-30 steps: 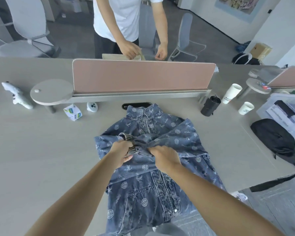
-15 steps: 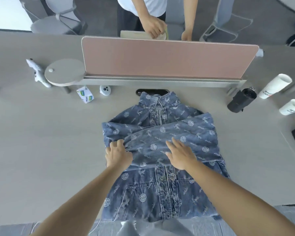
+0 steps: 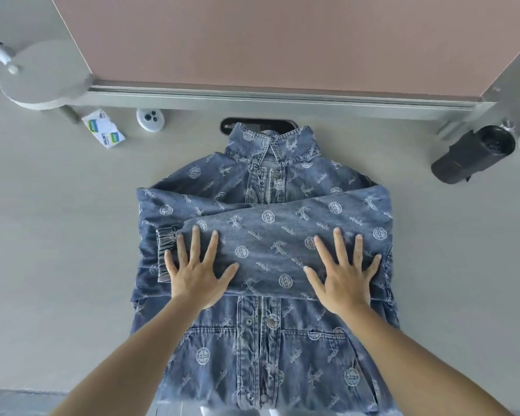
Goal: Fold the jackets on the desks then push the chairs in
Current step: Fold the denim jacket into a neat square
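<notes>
Grey desk top (image 3: 57,235) fills the view, backed by a pink divider panel (image 3: 252,40) along the far edge. Denim jacket (image 3: 261,340) lies front-up just this side of the divider, collar nearest it, hem overhanging the desk's near edge. Both sleeves are crossed over the chest, the upper one running side to side. Left hand (image 3: 194,273) is flat, fingers spread wide, pressing the sleeve near its ribbed cuff (image 3: 164,250); right hand (image 3: 341,279) is likewise flat and splayed on the same sleeve, toward the jacket's right shoulder. Neither grips anything. Risks, as judged: stiff denim may spring back once the palms lift, letting the top sleeve slide off and undo the cross. The overhanging hem could drag the whole garment toward the near edge when the lower half is folded up. Black cylinder (image 3: 472,156) lying right of the collar, and small white card (image 3: 104,133) left of it, sit clear enough, though a wide sweep could knock them.
</notes>
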`<state>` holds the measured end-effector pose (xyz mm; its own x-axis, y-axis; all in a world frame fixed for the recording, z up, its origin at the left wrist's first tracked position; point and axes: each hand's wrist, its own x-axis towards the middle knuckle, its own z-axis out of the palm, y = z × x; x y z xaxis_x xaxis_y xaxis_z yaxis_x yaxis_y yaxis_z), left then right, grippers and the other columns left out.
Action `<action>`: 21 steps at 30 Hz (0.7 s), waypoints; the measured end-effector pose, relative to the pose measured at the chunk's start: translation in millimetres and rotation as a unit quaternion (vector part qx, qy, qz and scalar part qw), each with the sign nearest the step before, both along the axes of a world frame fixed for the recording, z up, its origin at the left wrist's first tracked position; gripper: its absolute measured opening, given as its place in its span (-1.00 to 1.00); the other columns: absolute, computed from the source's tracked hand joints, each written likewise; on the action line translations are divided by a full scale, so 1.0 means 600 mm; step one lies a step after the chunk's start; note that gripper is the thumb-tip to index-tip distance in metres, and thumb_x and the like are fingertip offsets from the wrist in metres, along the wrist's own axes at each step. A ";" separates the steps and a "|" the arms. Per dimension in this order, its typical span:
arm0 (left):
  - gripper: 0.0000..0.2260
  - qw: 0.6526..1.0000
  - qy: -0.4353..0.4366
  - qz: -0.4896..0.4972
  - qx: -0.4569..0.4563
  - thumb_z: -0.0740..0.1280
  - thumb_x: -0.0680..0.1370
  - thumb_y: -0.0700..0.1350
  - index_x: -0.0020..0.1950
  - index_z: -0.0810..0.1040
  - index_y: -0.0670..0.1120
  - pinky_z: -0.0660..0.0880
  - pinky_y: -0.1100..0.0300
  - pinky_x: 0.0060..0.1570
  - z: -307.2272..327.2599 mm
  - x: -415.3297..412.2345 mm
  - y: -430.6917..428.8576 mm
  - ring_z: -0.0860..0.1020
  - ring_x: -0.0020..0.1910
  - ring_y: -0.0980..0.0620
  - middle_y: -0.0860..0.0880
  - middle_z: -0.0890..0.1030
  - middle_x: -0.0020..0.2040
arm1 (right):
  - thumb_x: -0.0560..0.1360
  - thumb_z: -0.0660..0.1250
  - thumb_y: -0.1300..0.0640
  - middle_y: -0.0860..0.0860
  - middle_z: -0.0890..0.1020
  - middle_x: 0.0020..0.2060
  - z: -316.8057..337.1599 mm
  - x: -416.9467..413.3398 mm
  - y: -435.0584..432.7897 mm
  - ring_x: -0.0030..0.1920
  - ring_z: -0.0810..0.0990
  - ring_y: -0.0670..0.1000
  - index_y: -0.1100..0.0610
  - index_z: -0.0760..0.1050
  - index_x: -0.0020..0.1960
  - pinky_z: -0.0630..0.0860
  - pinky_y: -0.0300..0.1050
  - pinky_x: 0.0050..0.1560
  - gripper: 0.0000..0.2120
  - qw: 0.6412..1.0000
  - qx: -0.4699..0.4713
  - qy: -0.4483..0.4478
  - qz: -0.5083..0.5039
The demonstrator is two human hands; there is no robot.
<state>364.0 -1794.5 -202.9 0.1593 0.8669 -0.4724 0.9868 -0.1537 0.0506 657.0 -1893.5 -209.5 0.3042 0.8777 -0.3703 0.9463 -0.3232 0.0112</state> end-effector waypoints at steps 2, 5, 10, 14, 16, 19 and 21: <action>-0.23 1.000 0.008 -0.009 0.004 -0.21 0.43 0.55 0.52 -0.42 0.27 -0.33 -0.28 0.46 0.001 0.005 0.022 -0.42 0.54 -0.14 0.04 -0.46 0.55 | 0.49 -0.26 -0.51 -0.07 -0.31 0.59 -0.007 0.008 0.019 0.57 -0.28 0.29 -0.32 -0.20 0.57 -0.12 0.58 0.40 -0.31 1.000 0.008 0.006 0.010; -0.22 1.000 0.021 -0.009 -0.010 -0.18 0.44 0.55 0.51 -0.43 0.27 -0.32 -0.28 0.46 -0.002 0.015 0.057 -0.40 0.55 -0.16 0.04 -0.47 0.55 | 0.51 -0.23 -0.50 -0.07 -0.34 0.58 -0.017 0.026 0.050 0.57 -0.30 0.28 -0.32 -0.21 0.57 -0.14 0.55 0.41 -0.32 1.000 0.024 -0.001 0.020; -0.31 0.999 0.012 -0.030 -0.018 -0.04 0.59 0.37 0.63 -0.17 0.12 -0.19 -0.23 0.53 0.036 0.006 0.046 -0.26 0.59 -0.16 -0.06 -0.26 0.62 | 0.59 -0.17 -0.39 -0.07 -0.37 0.57 0.005 0.034 0.052 0.58 -0.31 0.21 -0.26 -0.24 0.58 -0.18 0.42 0.48 -0.37 0.998 -0.022 0.040 0.031; -0.39 0.997 -0.039 -0.039 0.052 0.13 0.61 0.25 0.59 0.09 0.04 0.12 -0.26 0.47 0.071 -0.022 -0.064 0.05 0.51 -0.25 -0.16 0.04 0.55 | 0.64 -0.07 -0.27 0.06 -0.16 0.62 0.035 0.037 -0.053 0.60 -0.14 0.18 -0.14 -0.06 0.62 -0.10 0.25 0.56 -0.40 0.998 0.008 0.054 -0.029; -0.40 0.995 -0.043 -0.082 0.038 0.16 0.60 0.24 0.57 0.10 0.04 0.24 -0.20 0.41 0.075 -0.030 -0.129 0.18 0.44 -0.23 -0.17 0.11 0.50 | 0.63 0.01 -0.27 0.09 -0.09 0.62 0.042 0.028 -0.136 0.59 -0.04 0.20 -0.11 -0.05 0.61 0.00 0.27 0.51 -0.38 0.994 0.008 0.039 -0.106; -0.36 0.994 -0.041 -0.104 0.003 0.19 0.59 0.26 0.57 0.09 0.02 0.29 -0.15 0.40 0.063 -0.040 -0.199 0.24 0.42 -0.21 -0.18 0.15 0.48 | 0.58 0.14 -0.28 0.19 0.09 0.54 0.048 0.010 -0.256 0.48 0.17 0.29 0.00 -0.01 0.58 0.21 0.32 0.41 -0.29 0.955 0.017 0.074 -0.287; -0.34 0.993 -0.052 -0.106 -0.021 0.19 0.59 0.27 0.59 0.08 0.03 0.25 -0.15 0.42 0.052 -0.053 -0.235 0.18 0.46 -0.22 -0.16 0.11 0.51 | 0.57 0.21 -0.27 0.21 0.28 0.42 0.045 -0.004 -0.321 0.40 0.29 0.28 0.10 0.10 0.54 0.31 0.29 0.35 -0.29 0.941 0.031 0.086 -0.324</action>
<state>332.1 -1935.5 -171.6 0.3862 0.7882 -0.4792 0.9214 -0.3535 0.1611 654.5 -2086.3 -182.3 0.7244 0.5493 -0.4165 0.5355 -0.8289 -0.1619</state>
